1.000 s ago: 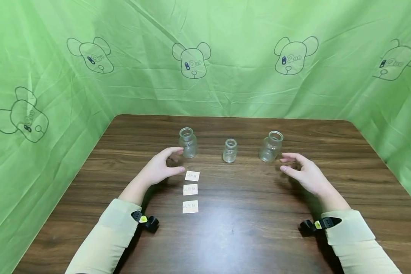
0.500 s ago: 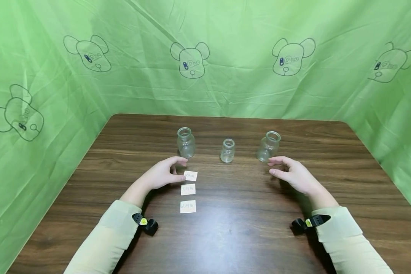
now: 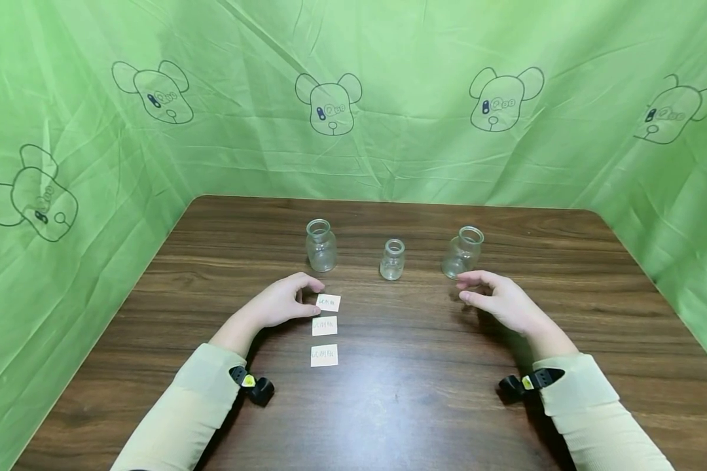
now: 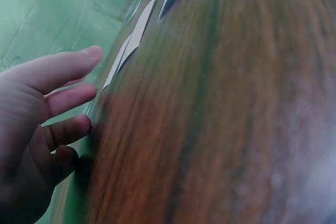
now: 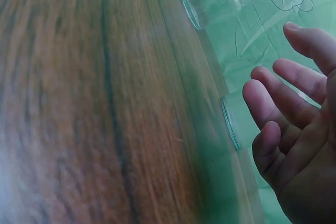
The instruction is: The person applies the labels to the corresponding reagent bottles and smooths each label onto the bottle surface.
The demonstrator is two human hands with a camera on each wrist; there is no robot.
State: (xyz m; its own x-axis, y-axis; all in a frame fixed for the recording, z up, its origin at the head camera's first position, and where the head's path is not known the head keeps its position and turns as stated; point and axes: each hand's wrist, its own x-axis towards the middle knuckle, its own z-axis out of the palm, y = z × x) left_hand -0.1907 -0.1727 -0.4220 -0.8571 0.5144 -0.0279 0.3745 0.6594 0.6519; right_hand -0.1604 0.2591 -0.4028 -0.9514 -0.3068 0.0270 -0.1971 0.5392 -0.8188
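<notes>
While a green curtain point(image 3: 415, 150) printed with animal heads surrounds the far part of your wood-grain table point(image 3: 424, 366), your left hand point(image 3: 279, 302), loosely bent with thumb and fingers apart, holds nothing beside the farthest card. Your right hand point(image 3: 503, 304), also bare and partly spread, sits just before the right glass bottle point(image 3: 462, 255). That one, the left glass bottle point(image 3: 321, 252) and, between them, the smaller glass bottle point(image 3: 392, 265) stand upright. Three handwritten paper cards point(image 3: 325, 355) lie in a column nearer you.
</notes>
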